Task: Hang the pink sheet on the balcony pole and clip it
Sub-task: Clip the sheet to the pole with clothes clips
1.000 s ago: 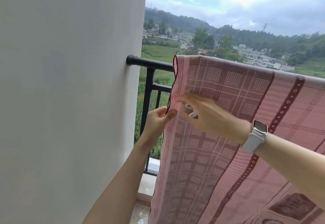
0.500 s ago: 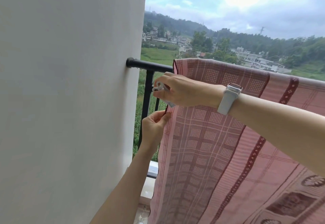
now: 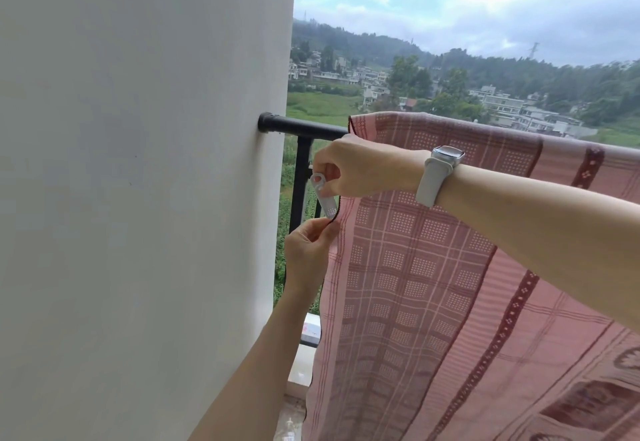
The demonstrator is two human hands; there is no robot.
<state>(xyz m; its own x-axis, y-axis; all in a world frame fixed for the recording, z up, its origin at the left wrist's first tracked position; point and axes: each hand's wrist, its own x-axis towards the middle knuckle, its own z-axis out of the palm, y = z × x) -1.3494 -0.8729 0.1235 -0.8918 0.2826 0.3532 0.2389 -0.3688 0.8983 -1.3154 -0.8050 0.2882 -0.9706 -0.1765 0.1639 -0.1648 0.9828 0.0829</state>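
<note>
- The pink sheet [image 3: 433, 267] is draped over the black balcony pole [image 3: 304, 127], its top fold lying along the pole and its checked front panel hanging down on the near side.
- The sheet's left edge hangs just right of where the pole meets the white wall [image 3: 138, 198], leaving a short bare stretch of pole between wall and cloth.
- The right hand [image 3: 360, 166] is just below the pole, at the sheet's left edge, fingers curled and grasping a white plastic clip [image 3: 323, 194].
- The clip hangs below that hand's fingers, tilted, with its looped end up and to the left and its ribbed end down toward the cloth edge; whether its mouth already bites the fabric cannot be told.
- A pale-strapped watch [image 3: 440, 170] sits on the right wrist, in front of the sheet, below the pole.
- The left hand [image 3: 306, 250] is further below the pole, directly under the clip, its thumb and fingers pinching the sheet's dark-trimmed left edge.
- The lower end of the clip is just above the left hand's fingertips, very near but seemingly not touching.
- A black railing post [image 3: 299, 184] drops from the pole just left of both hands.
- Beyond the pole lie green fields, houses and wooded hills under a cloudy sky.
</note>
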